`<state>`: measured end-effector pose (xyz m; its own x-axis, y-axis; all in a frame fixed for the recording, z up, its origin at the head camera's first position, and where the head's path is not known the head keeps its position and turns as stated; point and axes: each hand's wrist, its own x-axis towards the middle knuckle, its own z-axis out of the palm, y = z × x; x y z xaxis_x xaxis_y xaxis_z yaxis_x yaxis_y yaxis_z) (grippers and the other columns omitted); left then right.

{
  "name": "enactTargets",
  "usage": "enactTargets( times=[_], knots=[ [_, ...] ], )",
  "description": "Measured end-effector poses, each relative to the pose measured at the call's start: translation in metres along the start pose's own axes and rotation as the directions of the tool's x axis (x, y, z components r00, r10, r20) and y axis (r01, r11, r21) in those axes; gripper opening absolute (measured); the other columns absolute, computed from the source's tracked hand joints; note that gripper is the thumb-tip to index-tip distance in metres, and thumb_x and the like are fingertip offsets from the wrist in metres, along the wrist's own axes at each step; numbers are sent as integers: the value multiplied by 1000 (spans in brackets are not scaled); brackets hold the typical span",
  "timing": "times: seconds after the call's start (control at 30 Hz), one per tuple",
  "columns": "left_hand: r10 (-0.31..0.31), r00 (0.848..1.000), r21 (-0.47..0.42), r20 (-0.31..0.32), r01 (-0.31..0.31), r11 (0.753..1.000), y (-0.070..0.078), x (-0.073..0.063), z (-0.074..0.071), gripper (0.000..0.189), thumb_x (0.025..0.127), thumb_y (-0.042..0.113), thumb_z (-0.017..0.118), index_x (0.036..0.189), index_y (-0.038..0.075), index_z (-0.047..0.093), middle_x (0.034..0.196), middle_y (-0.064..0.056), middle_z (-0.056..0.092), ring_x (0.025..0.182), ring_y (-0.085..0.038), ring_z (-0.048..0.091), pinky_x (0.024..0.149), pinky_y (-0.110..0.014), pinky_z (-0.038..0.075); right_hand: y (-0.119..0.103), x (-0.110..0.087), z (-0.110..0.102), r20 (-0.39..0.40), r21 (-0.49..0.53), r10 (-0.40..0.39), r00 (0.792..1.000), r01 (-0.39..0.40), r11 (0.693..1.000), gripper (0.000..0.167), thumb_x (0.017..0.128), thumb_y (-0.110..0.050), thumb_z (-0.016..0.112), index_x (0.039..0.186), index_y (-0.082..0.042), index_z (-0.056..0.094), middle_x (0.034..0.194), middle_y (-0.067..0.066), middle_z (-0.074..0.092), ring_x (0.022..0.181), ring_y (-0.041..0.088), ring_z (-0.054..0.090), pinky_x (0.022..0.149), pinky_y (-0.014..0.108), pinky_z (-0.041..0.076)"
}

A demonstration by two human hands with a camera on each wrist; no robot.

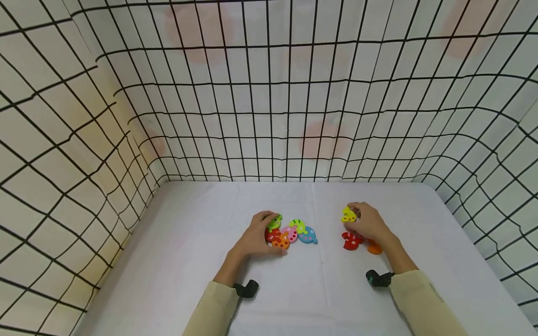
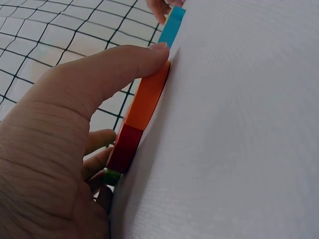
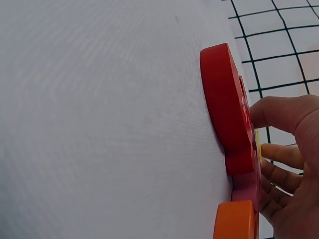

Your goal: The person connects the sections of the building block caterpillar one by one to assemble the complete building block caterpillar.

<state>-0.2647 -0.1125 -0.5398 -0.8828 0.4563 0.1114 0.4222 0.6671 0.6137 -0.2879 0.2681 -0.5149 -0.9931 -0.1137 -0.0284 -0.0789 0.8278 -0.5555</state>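
Observation:
My left hand [image 1: 257, 235] curves round the left end of a row of wooden caterpillar puzzle pieces lying flat. Its fingers are at the green head piece [image 1: 275, 223], and its thumb touches the edge of the orange piece [image 2: 149, 97]. A red piece [image 1: 272, 235] sits between these. Further right in the row come pink [image 1: 290, 234], lime green [image 1: 298, 226] and blue [image 1: 308, 235] pieces. My right hand [image 1: 366, 223] pinches a yellow puzzle piece [image 1: 348, 214]. Just below that hand lie a red piece [image 3: 224, 99] and an orange piece [image 1: 374, 247], with a pink piece [image 3: 245, 186] between them, partly hidden.
A white cloth [image 1: 168, 261] covers the table. Black wire mesh [image 1: 269, 112] rises along the back and both sides, with white sheeting behind it. Dark wrist cameras [image 1: 247, 289] are strapped over beige sleeves [image 1: 214, 308].

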Motion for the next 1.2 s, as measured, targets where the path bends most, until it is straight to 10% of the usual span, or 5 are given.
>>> enactTargets(
  times=[0.63, 1.2],
  knots=[
    [-59, 998, 28, -18, 59, 998, -2, -2, -11, 104, 67, 58, 88, 154, 18, 46, 154, -10, 40, 143, -30, 37, 112, -54, 47, -18, -11, -3, -30, 111, 19, 999, -16, 994, 72, 85, -27, 80, 145, -2, 49, 133, 24, 58, 119, 40, 56, 99, 56, 54],
    [-87, 996, -24, 6, 87, 996, -11, -3, -13, 108, 67, 59, 90, 157, 21, 44, 162, -8, 34, 150, -29, 31, 117, -55, 41, -65, -36, 27, -107, 182, -92, 990, 110, 977, 68, 79, -21, 87, 140, -7, 59, 132, 12, 64, 99, 22, 61, 81, 26, 54]
  ],
)
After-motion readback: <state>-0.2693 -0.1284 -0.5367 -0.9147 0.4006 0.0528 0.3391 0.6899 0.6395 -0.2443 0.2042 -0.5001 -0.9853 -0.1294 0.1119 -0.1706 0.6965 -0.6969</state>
